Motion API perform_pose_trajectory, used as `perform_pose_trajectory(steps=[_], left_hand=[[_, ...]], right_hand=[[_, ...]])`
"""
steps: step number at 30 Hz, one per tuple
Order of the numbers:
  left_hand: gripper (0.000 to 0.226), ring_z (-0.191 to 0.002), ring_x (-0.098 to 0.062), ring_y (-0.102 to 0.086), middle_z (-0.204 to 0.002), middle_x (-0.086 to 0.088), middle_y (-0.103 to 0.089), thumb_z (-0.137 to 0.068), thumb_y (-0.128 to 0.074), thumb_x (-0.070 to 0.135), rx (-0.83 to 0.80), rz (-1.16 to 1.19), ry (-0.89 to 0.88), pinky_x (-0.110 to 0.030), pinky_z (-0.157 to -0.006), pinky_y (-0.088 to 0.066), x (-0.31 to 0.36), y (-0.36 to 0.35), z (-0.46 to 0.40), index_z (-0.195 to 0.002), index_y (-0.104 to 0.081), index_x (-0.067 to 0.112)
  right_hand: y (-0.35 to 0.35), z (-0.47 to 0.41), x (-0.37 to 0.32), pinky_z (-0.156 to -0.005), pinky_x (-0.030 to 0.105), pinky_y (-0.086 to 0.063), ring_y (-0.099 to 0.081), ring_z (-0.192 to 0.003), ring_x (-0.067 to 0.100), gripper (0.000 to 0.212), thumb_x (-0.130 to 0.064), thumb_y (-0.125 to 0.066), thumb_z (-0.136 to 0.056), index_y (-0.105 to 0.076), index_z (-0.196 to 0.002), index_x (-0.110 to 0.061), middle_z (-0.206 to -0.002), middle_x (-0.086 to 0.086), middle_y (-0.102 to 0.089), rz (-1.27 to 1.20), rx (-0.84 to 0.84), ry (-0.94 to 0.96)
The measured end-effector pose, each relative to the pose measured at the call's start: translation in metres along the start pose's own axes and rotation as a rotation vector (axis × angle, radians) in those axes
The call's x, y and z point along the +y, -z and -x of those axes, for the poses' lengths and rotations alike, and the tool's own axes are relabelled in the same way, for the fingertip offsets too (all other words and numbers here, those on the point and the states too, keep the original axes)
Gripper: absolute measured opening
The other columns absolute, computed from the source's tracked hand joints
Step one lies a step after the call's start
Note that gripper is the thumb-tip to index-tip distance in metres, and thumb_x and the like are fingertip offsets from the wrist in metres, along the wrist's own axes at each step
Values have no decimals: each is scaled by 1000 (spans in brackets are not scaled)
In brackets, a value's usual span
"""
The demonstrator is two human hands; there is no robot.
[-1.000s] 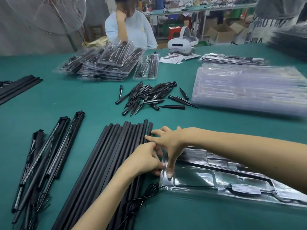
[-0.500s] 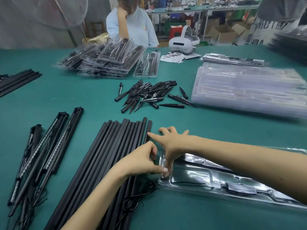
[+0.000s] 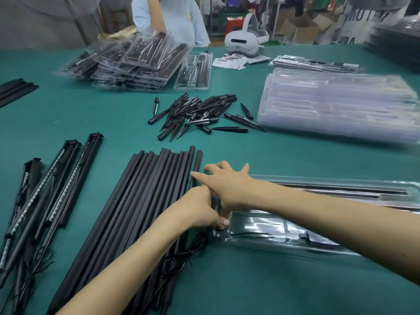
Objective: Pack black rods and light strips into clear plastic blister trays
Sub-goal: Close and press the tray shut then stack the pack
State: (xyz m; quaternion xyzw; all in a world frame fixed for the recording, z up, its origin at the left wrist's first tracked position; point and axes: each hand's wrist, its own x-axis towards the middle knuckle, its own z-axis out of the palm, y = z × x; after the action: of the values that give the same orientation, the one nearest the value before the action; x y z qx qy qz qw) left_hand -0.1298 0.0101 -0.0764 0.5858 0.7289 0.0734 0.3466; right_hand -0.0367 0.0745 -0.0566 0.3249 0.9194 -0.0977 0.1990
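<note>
- Two bare hands meet at the left end of a clear blister tray (image 3: 318, 237) lying flat on the green table (image 3: 102, 123); the tray is glossy, moulded into long channels, with black rods already seated along its far side.
- Just left of the tray lies a tidy row of long black rods (image 3: 145, 192), side by side, with a tangle of thin black wire (image 3: 181, 255) near their lower end.
- Further left sit the light strips (image 3: 52, 189), black channels showing pale dotted bands, loosely piled with trailing wires.
- Beyond, a heap of short black spikes (image 3: 193, 114), a stack of empty clear trays (image 3: 336, 105) to the right, packed trays (image 3: 134, 62) at the back left, and a white headset (image 3: 245, 40).
- Another person in a pale blue shirt (image 3: 188, 21) stands across the table; cardboard boxes behind.
- Left hand (image 3: 200, 210) is curled at the tray's corner, pinching its edge as far as I can see.
- Right hand (image 3: 227, 185) is spread, fingers straight, thumb pressing down on the tray's end, its fingertips reaching the nearest rod.
</note>
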Motion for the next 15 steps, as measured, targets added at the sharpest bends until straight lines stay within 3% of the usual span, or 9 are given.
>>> perform_pose_trajectory(steps=[5,7,10,12,15], left_hand=[[30,-57,-14,-61,-80,-2,-67,-78,-75,18,-57,35,-21,-30,-65,-57,4,1,6,-105,-60,15],[27,-54,-10,-58,-73,3,-63,-79,-75,21,-53,19,-13,-23,-57,-53,7,3,14,-98,-56,20],[40,-69,-10,-56,-77,9,-56,-75,-75,43,66,-97,21,-23,-57,-44,5,1,22,-97,-50,21],[38,-63,-13,-48,-68,7,-51,-77,-68,54,129,-160,35,-25,-54,-34,1,0,25,-79,-52,19],[40,-55,-10,-40,-58,5,-45,-86,-61,49,81,-85,8,-21,-48,-27,-2,0,32,-62,-53,19]], right_hand=[[0,-3,-6,-91,80,-25,-26,-130,28,116,-15,-85,-64,-10,-150,-39,-142,3,-29,-5,-12,24],[0,0,-4,-92,81,-24,-25,-131,29,114,-18,-85,-65,-12,-149,-41,-142,3,-29,-39,-19,46],[-2,8,11,-97,80,-16,-24,-134,29,116,-33,-87,-62,-10,-150,-41,-145,4,-29,-124,77,22],[-7,14,22,-102,76,-14,-25,-134,28,115,-43,-84,-63,-8,-150,-41,-145,4,-29,-173,165,-21],[-15,25,29,-109,66,-14,-28,-137,26,94,-49,-76,-73,-21,-149,-38,-146,4,-34,-311,209,-21]])
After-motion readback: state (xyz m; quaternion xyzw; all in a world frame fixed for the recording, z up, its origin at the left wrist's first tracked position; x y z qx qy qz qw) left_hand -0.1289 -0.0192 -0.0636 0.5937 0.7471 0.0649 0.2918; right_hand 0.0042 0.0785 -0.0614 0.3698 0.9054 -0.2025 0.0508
